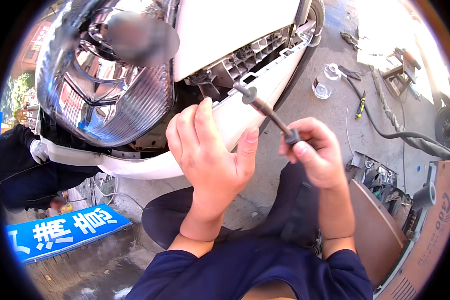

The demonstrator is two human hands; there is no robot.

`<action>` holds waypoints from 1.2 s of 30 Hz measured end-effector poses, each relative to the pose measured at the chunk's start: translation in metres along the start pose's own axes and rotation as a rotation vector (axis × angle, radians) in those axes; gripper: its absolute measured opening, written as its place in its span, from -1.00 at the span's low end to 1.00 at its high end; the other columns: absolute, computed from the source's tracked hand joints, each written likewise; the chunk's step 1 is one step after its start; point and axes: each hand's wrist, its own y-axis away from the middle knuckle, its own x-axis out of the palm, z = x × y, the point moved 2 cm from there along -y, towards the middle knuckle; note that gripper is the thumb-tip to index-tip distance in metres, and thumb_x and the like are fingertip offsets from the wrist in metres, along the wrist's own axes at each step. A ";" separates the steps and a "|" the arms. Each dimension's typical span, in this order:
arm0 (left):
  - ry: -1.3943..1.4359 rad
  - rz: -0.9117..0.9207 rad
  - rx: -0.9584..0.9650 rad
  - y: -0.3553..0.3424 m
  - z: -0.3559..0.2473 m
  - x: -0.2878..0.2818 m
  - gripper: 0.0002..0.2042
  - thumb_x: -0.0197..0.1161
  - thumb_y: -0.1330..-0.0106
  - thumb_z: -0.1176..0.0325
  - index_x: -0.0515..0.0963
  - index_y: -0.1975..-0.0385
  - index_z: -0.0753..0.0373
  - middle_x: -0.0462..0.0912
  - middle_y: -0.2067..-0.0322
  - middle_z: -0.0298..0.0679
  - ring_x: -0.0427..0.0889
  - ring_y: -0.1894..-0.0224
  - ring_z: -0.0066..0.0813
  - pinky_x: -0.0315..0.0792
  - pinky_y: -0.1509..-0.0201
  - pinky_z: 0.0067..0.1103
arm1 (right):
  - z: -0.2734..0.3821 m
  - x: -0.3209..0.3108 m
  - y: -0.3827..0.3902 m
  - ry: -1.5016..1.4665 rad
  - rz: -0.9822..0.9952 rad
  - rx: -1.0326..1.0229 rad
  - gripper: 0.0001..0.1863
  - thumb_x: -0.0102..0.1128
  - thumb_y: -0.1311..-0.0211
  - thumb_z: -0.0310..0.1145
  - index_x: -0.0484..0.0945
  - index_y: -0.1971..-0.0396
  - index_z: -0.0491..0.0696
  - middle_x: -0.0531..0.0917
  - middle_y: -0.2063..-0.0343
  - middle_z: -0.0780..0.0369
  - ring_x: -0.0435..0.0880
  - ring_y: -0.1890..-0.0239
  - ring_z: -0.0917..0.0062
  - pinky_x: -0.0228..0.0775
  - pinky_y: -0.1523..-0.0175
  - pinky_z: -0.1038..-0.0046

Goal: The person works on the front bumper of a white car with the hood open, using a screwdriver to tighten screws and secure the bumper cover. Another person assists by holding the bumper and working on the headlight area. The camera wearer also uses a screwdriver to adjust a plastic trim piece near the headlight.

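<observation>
My right hand (319,155) pinches the dark head of a long bolt (274,118) between thumb and fingers. The bolt slants up and left, with a thick collar, a round washer and a threaded tip at its far end. My left hand (207,157) is raised beside the white bumper (135,169), fingers up and thumb apart, with nothing visible in it. Its palm side is partly hidden. The bolt's tip is above the left thumb, apart from it. Ahead on the left is a large clear headlight (115,97), with a gap between it and the bumper.
A person in dark clothes with a gloved hand (38,151) is at the far left. A blue sign (67,232) lies below. On the right are a toolbox (372,172), a brown case (430,235), a cable (385,134), pliers (360,105) and a plastic bottle (322,88).
</observation>
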 end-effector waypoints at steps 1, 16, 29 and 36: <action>0.042 0.019 -0.036 -0.002 0.004 -0.003 -0.31 0.16 -0.23 -0.14 0.40 -0.02 0.50 0.45 0.10 0.10 0.38 0.02 0.05 0.22 -0.13 -0.14 | -0.012 0.012 0.000 -0.046 -0.013 -0.008 -0.71 0.20 -0.29 -0.39 0.46 0.04 -0.16 0.66 0.33 0.25 0.55 0.29 0.70 0.36 0.21 0.65; 1.007 0.136 -0.288 0.022 -0.028 -0.023 -0.86 -0.02 -0.48 0.45 0.42 0.31 0.37 0.60 0.39 -0.17 0.55 0.35 -0.51 0.45 0.19 -0.60 | 0.019 0.046 0.001 0.432 -0.165 -0.448 -0.67 0.32 0.01 -0.39 0.56 0.23 -0.23 0.60 0.33 0.13 0.59 0.33 0.44 0.47 0.18 0.48; 1.444 0.155 -0.443 0.015 -0.041 -0.023 -0.74 -0.03 -0.50 0.35 0.52 0.23 0.45 0.65 0.26 -0.12 0.63 0.18 -0.41 0.49 -0.04 -0.51 | 0.002 0.052 0.022 0.530 -0.098 -0.351 -0.62 0.24 -0.22 -0.40 0.46 0.03 -0.27 0.60 0.32 0.11 0.61 0.29 0.39 0.45 0.09 0.42; 0.109 0.016 0.243 -0.036 -0.009 -0.030 -0.47 0.22 -0.23 -0.01 0.51 0.10 0.43 0.53 0.15 0.02 0.46 0.05 0.00 0.32 -0.06 -0.24 | -0.013 0.024 0.015 0.088 -0.225 -0.412 -0.77 0.05 -0.41 -0.36 0.45 0.10 -0.22 0.57 0.37 0.27 0.52 0.39 0.67 0.40 0.25 0.63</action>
